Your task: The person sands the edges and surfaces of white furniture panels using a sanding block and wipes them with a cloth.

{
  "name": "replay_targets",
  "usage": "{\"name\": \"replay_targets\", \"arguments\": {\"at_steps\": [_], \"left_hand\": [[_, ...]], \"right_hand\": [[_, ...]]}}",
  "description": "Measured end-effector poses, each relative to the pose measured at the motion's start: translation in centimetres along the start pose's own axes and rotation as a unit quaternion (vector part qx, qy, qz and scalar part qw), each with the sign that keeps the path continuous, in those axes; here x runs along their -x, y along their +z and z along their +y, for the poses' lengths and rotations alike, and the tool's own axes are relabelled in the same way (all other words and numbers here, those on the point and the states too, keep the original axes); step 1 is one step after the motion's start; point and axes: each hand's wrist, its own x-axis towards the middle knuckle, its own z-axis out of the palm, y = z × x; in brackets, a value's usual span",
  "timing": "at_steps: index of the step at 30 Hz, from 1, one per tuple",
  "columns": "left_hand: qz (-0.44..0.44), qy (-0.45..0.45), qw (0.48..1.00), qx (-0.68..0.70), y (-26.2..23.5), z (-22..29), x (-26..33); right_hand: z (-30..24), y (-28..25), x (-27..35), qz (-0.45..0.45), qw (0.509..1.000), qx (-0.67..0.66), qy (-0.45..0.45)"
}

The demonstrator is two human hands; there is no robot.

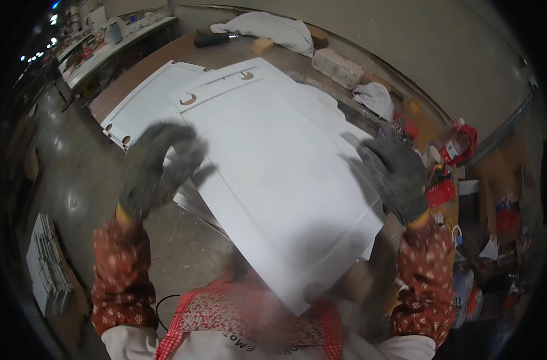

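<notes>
A large white panel [273, 162] with a grooved border and round cut-outs lies at a slant before me, its near corner reaching my red apron. My left hand [165, 159], in a grey glove, is at the panel's left edge; its curved fingers are smeared by motion, with a gap between thumb and fingers. Over the right edge, my grey-gloved right hand [394, 174] is bent with its fingers downward, casting a shadow on the panel. Neither hand visibly grips it. Another white panel [144, 99] with cut-outs lies partly underneath, at the far left.
The brown table [180, 51] extends behind the panels. White cloth [273, 30], a pale block [338, 67] and red containers [456, 144] line its back and right side. Several thin panels [48, 264] stand stacked at lower left. A cluttered workbench [114, 45] is at the far left.
</notes>
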Motion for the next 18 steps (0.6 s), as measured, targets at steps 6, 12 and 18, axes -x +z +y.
{"name": "replay_targets", "arguments": {"at_steps": [6, 12, 18], "left_hand": [[-0.114, -0.056, 0.955, -0.267, 5.1, -5.9, -10.8], [-0.287, -0.102, 0.902, -0.306, 4.7, -3.6, -10.7], [-0.448, -0.023, 0.878, -0.167, 3.4, -2.8, -10.6]], "right_hand": [[-1.6, 5.3, -5.1, 0.032, 0.991, 0.126, 0.002], [-1.3, 6.2, -5.7, -0.063, 0.972, 0.225, 0.025], [-1.4, 5.0, -5.5, -0.144, 0.948, 0.284, -0.003]]}}
